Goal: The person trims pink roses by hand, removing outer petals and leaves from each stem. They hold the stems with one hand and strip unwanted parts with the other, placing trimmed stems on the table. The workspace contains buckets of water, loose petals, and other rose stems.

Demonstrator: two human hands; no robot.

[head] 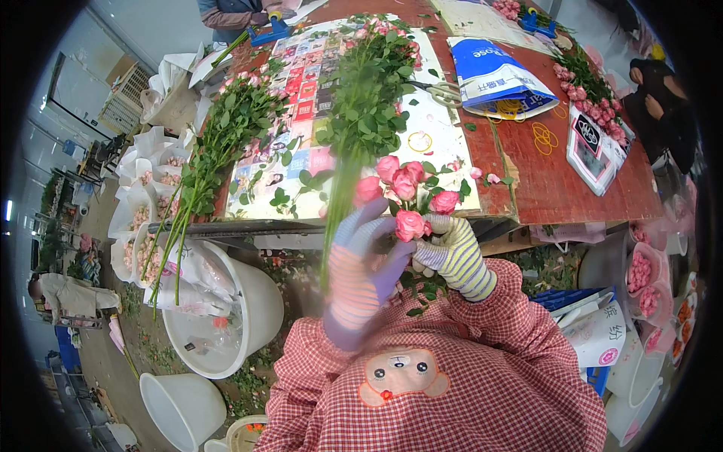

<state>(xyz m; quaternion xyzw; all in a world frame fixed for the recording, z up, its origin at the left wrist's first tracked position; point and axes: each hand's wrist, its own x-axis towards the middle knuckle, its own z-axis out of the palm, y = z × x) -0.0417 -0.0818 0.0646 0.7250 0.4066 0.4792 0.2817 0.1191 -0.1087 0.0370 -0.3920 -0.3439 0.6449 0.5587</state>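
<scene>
My left hand (358, 277), in a striped knit glove, is blurred beside the pink roses, its thumb and fingers spread. Nothing shows clearly between them. My right hand (460, 257), gloved in yellow and purple stripes, is closed on the upper stem of a pink rose (410, 225) at the table's front edge. More pink rose heads (404, 183) cluster just beyond it, and leaves hang below the hand. To the left, long green stems (344, 181) run blurred from a leafy rose pile (370, 107) past the edge, partly behind my left hand.
Another rose pile (226, 130) overhangs the table (587, 192) at left. Scissors (443, 93), rubber bands (544, 138) and a blue-and-white bag (497, 76) lie at right. White tubs (260, 305) stand below left. A person's sleeve (226, 17) shows across the table beside a blue tape dispenser (271, 33).
</scene>
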